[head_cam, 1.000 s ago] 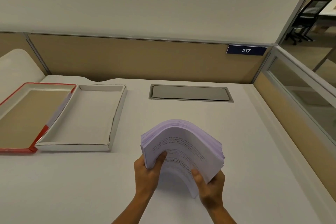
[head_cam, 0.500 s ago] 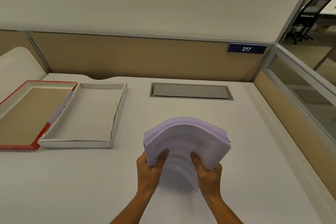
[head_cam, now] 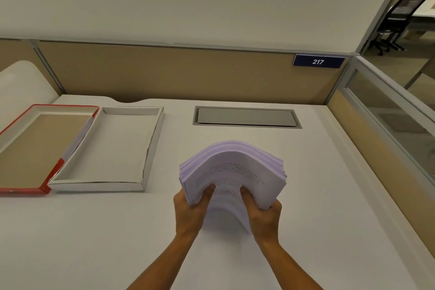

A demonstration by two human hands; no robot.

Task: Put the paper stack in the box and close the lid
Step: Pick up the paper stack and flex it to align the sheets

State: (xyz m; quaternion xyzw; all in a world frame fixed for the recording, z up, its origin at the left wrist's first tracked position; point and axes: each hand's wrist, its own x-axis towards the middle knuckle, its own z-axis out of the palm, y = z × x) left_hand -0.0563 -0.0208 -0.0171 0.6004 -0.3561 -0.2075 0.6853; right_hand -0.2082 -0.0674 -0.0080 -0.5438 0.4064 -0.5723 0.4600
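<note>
**Paper stack gripped two-handed, not boxed yet**

Paper stack (head_cam: 233, 172) is off the desk (head_cam: 94, 231), held up in front of the person, right of the box (head_cam: 106, 148) and well apart from it. Over the last second the right hand (head_cam: 263, 212) moved up from the stack's lower right edge to grip beside the left; the sheets now arch more evenly. Looks like squaring up before the carry.

Left hand (head_cam: 190, 209): closed on the stack's near-left corner, thumb on top sheet, fingers underneath. Right hand: closed on near-right corner, same grip. Forearms converge, wrists close together, bottom sheets sag between them.

Box sits open, nothing in it. Lid (head_cam: 30, 146), red-edged, lies inside-up touching the box's left side. Both steps pending: stack must travel left into the box, then lid goes on.
</note>
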